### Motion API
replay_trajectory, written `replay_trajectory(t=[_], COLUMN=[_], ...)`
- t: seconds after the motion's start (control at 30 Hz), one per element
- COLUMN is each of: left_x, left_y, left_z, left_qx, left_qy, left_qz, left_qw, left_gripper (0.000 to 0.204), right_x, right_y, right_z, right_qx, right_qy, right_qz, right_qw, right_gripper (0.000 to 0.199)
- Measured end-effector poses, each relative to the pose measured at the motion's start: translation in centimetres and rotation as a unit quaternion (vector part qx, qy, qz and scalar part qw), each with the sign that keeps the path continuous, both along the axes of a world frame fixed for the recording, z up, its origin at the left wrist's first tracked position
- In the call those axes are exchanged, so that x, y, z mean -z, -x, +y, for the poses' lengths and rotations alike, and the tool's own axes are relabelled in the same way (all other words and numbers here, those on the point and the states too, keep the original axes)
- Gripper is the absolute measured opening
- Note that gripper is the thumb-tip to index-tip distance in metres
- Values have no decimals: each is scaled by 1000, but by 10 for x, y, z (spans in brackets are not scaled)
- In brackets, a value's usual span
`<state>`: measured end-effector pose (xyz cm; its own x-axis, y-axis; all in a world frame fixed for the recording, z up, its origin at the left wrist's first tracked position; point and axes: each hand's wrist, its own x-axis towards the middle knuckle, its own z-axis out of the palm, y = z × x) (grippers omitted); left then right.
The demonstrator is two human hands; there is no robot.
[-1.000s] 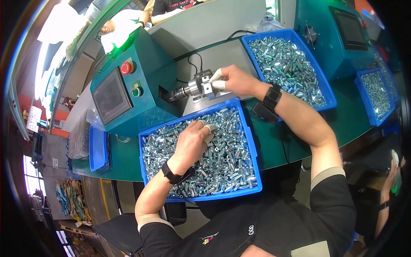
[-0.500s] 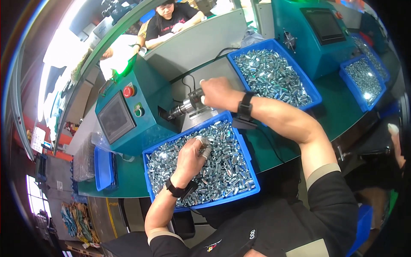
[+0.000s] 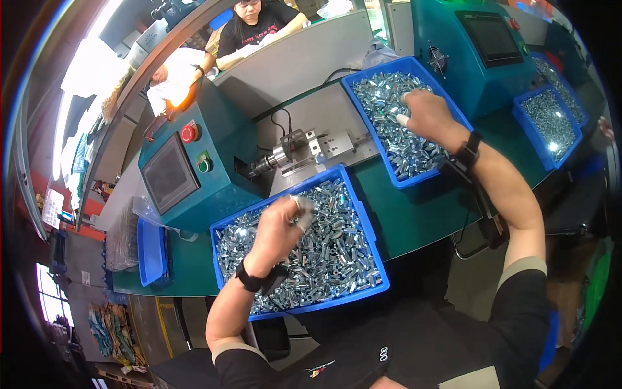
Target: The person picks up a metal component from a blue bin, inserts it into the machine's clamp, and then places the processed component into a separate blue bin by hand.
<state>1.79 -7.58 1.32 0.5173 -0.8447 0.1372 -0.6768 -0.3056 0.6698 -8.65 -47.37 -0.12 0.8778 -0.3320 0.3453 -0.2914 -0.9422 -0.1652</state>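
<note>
Small silvery cylindrical metal part (image 3: 303,206): pinched in the fingertips of the left hand (image 3: 280,228), raised just above the heap in the near blue plastic bin of bright metal parts (image 3: 363,223), at about 12 o'clock of that bin's middle. Risk, as judged: the part is short and smooth, and the capped fingertips could let it slip back among its look-alikes, where it would be lost. Left hand: fingers curled around the part, wrist with black band bent over the bin, forearm entering from 6 o'clock. Right hand (image 3: 424,111): fingers loosely spread, resting palm-down on the heap in the far blue plastic bin of similar parts (image 3: 374,127) at 2 o'clock; whether it holds anything cannot be told (a careless sweep there might spill pieces over the rim). Between the bins, at 12 o'clock of the near one: grey metal chuck fixture (image 3: 293,150) on a teal machine housing with red button (image 3: 227,142).
</note>
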Motion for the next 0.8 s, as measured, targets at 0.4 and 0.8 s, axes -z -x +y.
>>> replay_trajectory(t=[0.4, 0.8], left_x=[-5, -2], left_y=[-84, -89], left_z=[-104, -101], left_qx=[-93, -10], left_qy=[-33, -21], left_qz=[-287, -330], left_qw=[953, 944], left_gripper=[13, 22], right_x=[-1, 33], right_y=[-74, -86], right_z=[82, 88], right_qx=[-179, -219], right_qy=[-247, -346], right_qz=[-140, -141], right_qw=[942, 902], right_gripper=[32, 29])
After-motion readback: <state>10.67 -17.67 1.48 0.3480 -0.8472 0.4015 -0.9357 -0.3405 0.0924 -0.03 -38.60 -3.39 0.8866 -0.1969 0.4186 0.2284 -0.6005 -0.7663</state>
